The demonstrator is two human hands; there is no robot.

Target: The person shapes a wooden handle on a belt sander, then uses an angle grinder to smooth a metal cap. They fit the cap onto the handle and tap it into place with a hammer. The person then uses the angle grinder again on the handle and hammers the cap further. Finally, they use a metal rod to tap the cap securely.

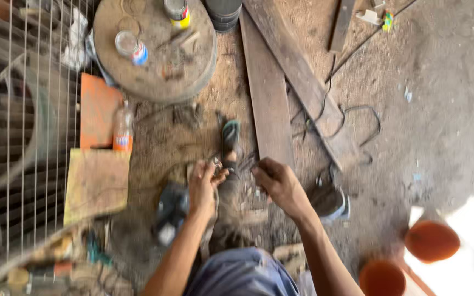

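Observation:
I look down at a dirt floor. My left hand (203, 185) is curled around a small metal part (215, 164) near my shin, just behind my foot in a green sandal (230, 135). My right hand (278, 183) sits a little to the right, fingers bent and pinched together; what it holds is too blurred to tell. Between the two hands lie small dark scraps (248, 164) on the ground. My knee in blue shorts (242, 273) fills the bottom middle.
Two long wooden planks (270, 93) run away ahead. A round wooden disc (154, 49) carries a jar and a can. A plastic bottle (122, 131), an orange board (97, 109), a wire mesh (23, 137), black cable (352, 118) and two orange pots (432, 241) surround me.

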